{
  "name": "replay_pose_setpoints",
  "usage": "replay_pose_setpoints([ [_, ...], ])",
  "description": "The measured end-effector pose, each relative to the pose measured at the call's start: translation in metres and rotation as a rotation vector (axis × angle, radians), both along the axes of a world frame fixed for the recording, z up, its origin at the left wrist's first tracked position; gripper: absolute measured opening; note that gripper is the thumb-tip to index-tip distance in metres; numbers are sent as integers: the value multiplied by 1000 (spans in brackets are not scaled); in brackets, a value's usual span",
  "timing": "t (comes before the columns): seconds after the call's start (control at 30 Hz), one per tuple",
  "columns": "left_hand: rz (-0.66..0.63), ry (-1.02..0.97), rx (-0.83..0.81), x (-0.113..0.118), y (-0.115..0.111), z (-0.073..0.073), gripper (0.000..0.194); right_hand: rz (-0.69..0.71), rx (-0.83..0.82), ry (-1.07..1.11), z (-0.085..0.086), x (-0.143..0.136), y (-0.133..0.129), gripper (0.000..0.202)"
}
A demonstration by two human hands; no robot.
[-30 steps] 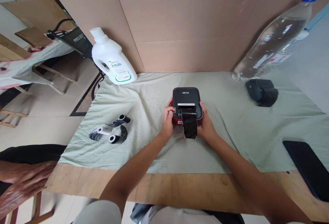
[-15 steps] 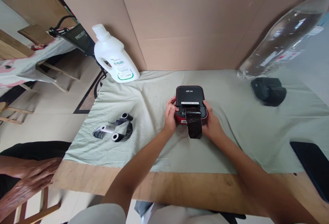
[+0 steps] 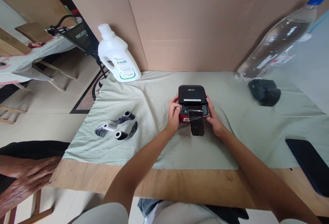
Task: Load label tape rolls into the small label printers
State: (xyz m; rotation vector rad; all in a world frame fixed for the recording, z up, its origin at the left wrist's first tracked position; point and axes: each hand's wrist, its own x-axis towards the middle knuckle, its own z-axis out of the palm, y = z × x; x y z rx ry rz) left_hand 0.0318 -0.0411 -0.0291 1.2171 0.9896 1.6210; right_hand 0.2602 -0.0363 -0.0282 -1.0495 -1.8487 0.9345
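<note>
A small black and red printer rests on the green cloth in front of me, with a dark strip hanging out over its near side. My left hand grips the printer's left side, its thumb by the near left corner. Against the right side, my right hand holds the printer with fingers along the edge. Both hands have their fingers bent round the body, and their fingertips are partly hidden. Left of the hands lie several small rolls with dark strips curling from them.
A white jug stands at the back left by the cardboard. At the right are a large clear bottle, a black device and a black phone. Another person's hands rest at the lower left.
The view has shifted slightly. The printer's near edge shows more clearly, and my right hand's fingers sit a little differently on its right side. Both hands still hold it.
</note>
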Motion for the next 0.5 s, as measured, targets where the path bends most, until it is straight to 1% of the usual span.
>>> replay_pose_setpoints([
  [0.1, 17, 3, 10, 1, 1, 0, 33, 1, -25, 65, 16, -6, 13, 91],
  [0.17, 20, 2, 26, 1, 2, -1, 33, -62, -33, 82, 31, -17, 25, 87],
  [0.27, 21, 12, 43, 0, 3, -4, 33, -244, 6, -2, 51, -34, 37, 69],
  [0.33, 20, 26, 48, -1, 4, -6, 34, -338, 113, -132, 64, -43, 40, 49],
  [0.37, 18, 33, 49, -1, 4, -7, 34, -346, 170, -208, 70, -46, 41, 39],
  [0.4, 17, 39, 50, -1, 4, -7, 33, -326, 209, -285, 76, -48, 43, 34],
  [0.43, 16, 43, 51, -1, 4, -7, 33, -280, 219, -366, 82, -49, 47, 33],
  [0.5, 19, 52, 53, -1, 5, -7, 32, -127, 160, -546, 95, -52, 58, 37],
])
